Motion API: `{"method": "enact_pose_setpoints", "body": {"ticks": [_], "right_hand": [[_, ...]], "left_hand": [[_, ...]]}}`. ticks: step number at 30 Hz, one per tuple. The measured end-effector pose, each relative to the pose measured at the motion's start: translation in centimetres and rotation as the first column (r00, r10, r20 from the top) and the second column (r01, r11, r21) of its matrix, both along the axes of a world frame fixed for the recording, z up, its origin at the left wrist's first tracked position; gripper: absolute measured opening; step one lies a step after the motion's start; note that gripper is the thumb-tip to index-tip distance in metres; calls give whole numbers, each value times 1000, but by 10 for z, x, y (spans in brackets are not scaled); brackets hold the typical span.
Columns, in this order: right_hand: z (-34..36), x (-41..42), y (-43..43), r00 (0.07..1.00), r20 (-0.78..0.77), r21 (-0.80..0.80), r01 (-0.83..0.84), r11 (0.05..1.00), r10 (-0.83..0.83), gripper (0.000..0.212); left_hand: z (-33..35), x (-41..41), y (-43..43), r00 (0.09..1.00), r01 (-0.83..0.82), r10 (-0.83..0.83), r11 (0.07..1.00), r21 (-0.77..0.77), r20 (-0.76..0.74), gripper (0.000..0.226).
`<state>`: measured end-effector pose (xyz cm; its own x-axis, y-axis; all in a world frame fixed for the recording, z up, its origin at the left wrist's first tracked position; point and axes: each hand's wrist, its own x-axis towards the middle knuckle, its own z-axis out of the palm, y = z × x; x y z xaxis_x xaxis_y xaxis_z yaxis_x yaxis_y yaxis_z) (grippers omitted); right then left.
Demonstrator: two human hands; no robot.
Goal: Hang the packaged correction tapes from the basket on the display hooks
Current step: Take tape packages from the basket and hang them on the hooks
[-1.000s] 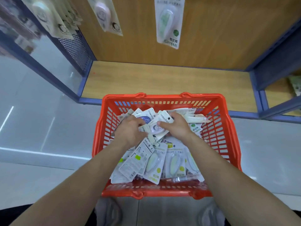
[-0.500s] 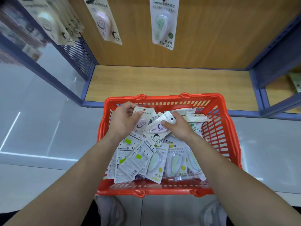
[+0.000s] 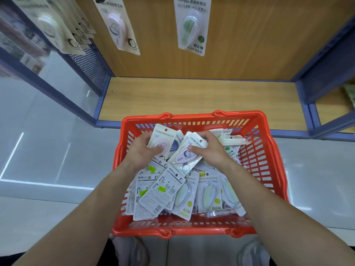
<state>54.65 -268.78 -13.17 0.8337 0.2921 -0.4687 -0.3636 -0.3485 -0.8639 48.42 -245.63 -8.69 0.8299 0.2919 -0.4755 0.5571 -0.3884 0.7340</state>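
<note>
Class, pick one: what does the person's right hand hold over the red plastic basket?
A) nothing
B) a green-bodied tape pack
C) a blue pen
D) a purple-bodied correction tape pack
D: the right hand grips the purple-bodied correction tape pack above the red plastic basket; the left hand holds a pink-bodied pack.

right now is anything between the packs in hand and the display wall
Nothing visible. The left hand holds a pink pack, the right hand a purple pack, above the basket; open air reaches the hanging packs. The hooks are out of frame.
</note>
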Motion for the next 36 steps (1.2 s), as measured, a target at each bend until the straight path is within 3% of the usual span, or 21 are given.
{"method": "enact_pose_setpoints", "body": {"ticks": [4, 7, 9, 17, 22, 23, 25, 27, 31, 34, 36], "right_hand": [[23, 7, -10, 998, 30, 56, 52, 997, -54, 41], [56, 16, -24, 995, 51, 100, 84, 991, -90, 57], [83, 21, -34, 993, 41, 121, 104, 987, -109, 55], [208, 2, -44, 1000, -25, 325, -10, 946, 19, 51], [261, -39, -61, 999, 27, 417, -52, 908, 45, 55], [264, -47, -62, 999, 30, 428, -29, 903, 18, 57], [264, -60, -62, 999, 26, 441, 6, 897, -19, 56], [260, -65, -56, 999, 34, 412, -3, 911, -13, 51], [253, -59, -46, 985, 166, 235, -90, 968, 51, 42], [255, -48, -49, 957, 263, 86, -153, 985, 125, 52], [255, -42, -53, 951, 250, 82, -205, 975, 180, 62]], "left_hand": [[14, 7, 0, 996, -74, 74, 997, -5, 50, 33], [38, 13, -5, 994, -57, 57, 998, -2, 99, 37], [57, 16, -10, 989, -29, 31, 999, -17, 147, 33], [167, -22, -52, 983, 42, 22, 938, -344, 180, 21], [216, -62, -72, 968, 106, 5, 897, -429, 249, 16], [221, -68, -76, 967, 133, -21, 891, -434, 253, 20], [224, -78, -84, 967, 178, -73, 879, -442, 244, 52], [221, -79, -89, 968, 178, -86, 897, -404, 235, 68], [211, -71, -91, 968, 93, -3, 933, -346, 251, 62], [204, -63, -84, 965, 123, -40, 942, -313, 260, 63], [202, -57, -78, 963, 148, -71, 945, -291, 262, 64]]}}
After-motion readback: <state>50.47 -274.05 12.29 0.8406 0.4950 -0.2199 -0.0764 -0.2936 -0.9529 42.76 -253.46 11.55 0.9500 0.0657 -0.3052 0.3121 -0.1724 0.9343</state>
